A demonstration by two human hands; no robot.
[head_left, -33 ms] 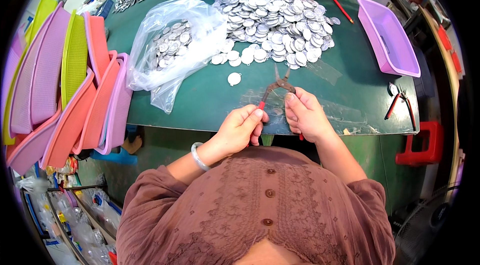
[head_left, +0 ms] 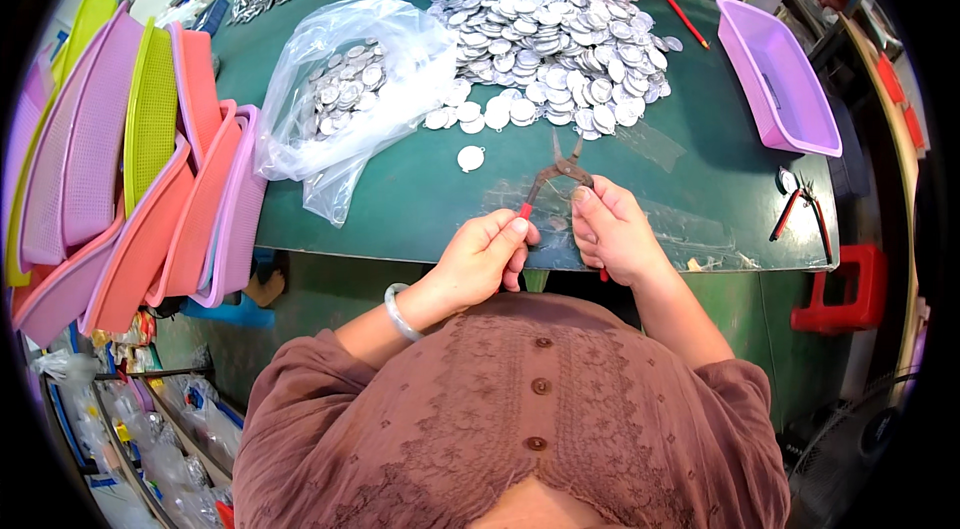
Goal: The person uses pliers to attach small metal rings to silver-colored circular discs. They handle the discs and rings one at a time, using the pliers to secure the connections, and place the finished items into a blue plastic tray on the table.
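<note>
The green desk (head_left: 725, 179) had open room right of the hands, between the disc pile (head_left: 560, 44) and its near edge. A clear bag (head_left: 285, 144) of discs lay left of the pile. Near that edge, the left hand (head_left: 490, 249)'s grip was closed round one handle of the pliers (head_left: 568, 167), the right hand (head_left: 615, 229)'s round the other, jaws apart. Since the earlier frame, hands and pliers had barely moved.

No legible lettering or numbers
</note>
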